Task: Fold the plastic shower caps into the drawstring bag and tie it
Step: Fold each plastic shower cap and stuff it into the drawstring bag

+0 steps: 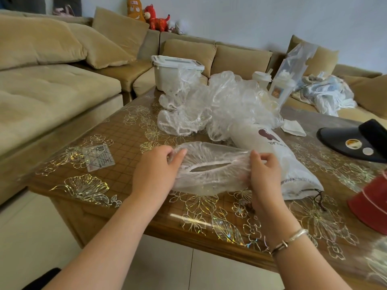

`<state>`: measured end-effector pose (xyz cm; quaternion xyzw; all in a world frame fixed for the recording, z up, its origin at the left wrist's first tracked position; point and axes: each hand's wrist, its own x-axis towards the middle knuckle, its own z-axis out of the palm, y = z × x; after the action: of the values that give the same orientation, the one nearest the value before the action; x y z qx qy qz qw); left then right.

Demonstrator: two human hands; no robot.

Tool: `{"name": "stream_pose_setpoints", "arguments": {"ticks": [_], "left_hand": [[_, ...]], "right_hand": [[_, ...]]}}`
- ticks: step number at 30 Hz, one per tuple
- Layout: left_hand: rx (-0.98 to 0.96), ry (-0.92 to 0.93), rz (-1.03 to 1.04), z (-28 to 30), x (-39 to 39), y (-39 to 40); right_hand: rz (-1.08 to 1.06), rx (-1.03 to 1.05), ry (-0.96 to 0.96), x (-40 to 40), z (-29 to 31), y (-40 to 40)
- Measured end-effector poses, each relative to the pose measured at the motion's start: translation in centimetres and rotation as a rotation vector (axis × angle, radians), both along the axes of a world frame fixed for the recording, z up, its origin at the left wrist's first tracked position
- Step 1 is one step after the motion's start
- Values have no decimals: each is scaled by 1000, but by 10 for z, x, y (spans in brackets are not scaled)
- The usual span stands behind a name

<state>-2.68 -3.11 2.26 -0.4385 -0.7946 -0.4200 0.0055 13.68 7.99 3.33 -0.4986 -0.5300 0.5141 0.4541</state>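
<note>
Stretching clear crinkled shower cap [211,170] between left hand [156,170] and right hand [264,174], each pinching elastic rim above bench [117,164]. White drawstring bag [278,160] lies just right, touching cap. Heap of loose caps [219,103] behind, glossy, puffy.

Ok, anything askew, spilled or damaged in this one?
Nothing spilled or damaged. Both hands, left hand and right hand, pinch one shower cap stretched flat. The loose cap pile partly covers the drawstring bag, which lies on its side.
</note>
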Motion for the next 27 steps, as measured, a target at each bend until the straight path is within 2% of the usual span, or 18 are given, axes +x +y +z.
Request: {"name": "stream_pose_setpoints", "arguments": {"ticks": [2, 3, 5, 7, 8, 10, 12, 15, 17, 19, 24, 27], "left_hand": [[-28, -84, 1, 3, 0, -2], [-25, -213, 1, 4, -1, -1], [11, -651, -41, 7, -3, -1], [82, -1091, -158, 12, -3, -4], [113, -1200, -204, 15, -4, -5], [139, -1236, -213, 15, -7, -5], [119, -1092, -148, 13, -6, -4], [23, -490, -11, 5, -4, -4], [1, -238, 40, -1, -3, -4], [-22, -182, 67, -3, -2, -6], [-274, 55, 162, -1, 1, -13], [-170, 129, 121, -1, -2, -14]], "right_hand": [[31, 69, -132, -3, -3, -2], [57, 109, -197, -5, -3, -5], [115, 133, -265, -9, -4, -8], [174, 71, -272, -10, -1, -11], [205, 40, -254, -10, 0, -12], [247, 22, -213, -10, 1, -13], [273, 52, -186, -10, -2, -11], [236, 180, -263, -9, -12, -4], [176, 323, -370, -8, -19, 1], [138, 433, -486, -8, -24, 4], [173, 538, -685, -11, -30, 6], [166, 624, -808, -7, -27, 1]]}}
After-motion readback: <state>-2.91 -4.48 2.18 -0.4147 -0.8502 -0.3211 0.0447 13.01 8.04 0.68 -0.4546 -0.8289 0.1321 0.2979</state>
